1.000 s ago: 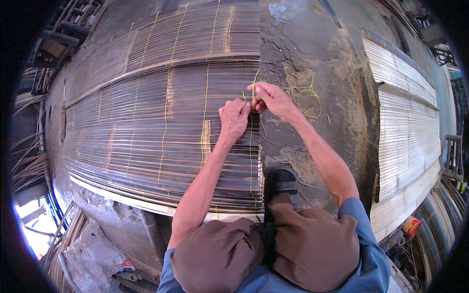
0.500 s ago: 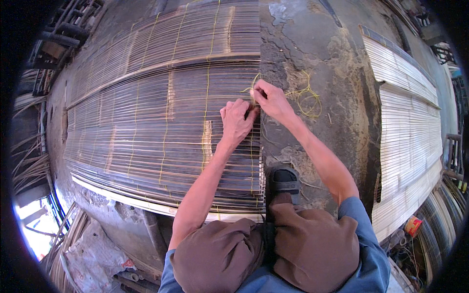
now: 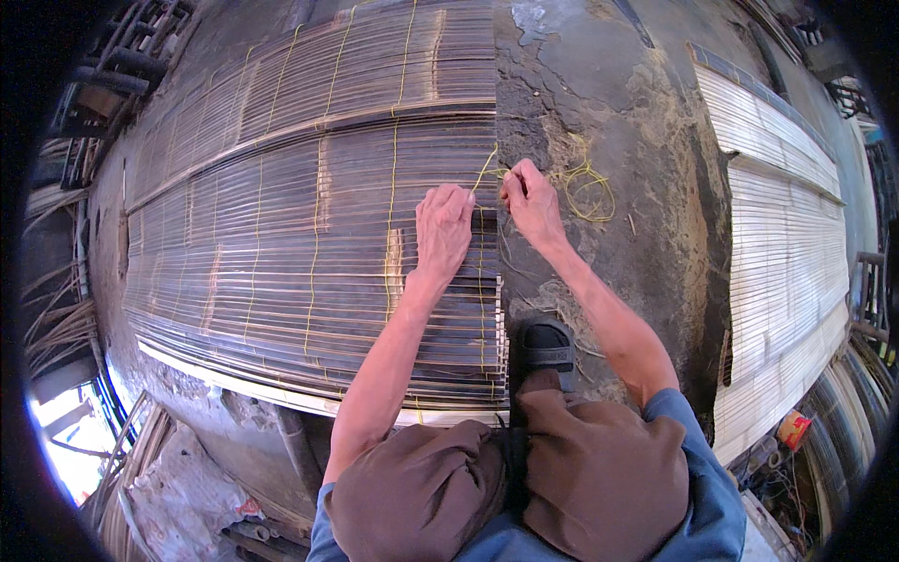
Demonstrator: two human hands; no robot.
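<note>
A slatted blind of thin strips, tied across with rows of yellow cord, lies spread on the floor to the left. Over its right edge my left hand is closed, fingers bent down by the yellow cord; its fingertips are partly hidden. Just off that edge, my right hand pinches the same cord between thumb and forefinger. The cord rises in a peak between the two hands. Its loose coil rests on the floor beyond my right hand.
A second, paler slatted blind lies at the right. My sandalled foot stands by the first blind's near right corner. Bundled strips and a red container are at the lower right. A whitish sack lies lower left.
My right hand has moved right and slightly down, off the blind's edge, drawing the cord with it. My left hand has turned, its back now upward, and shifted slightly left.
</note>
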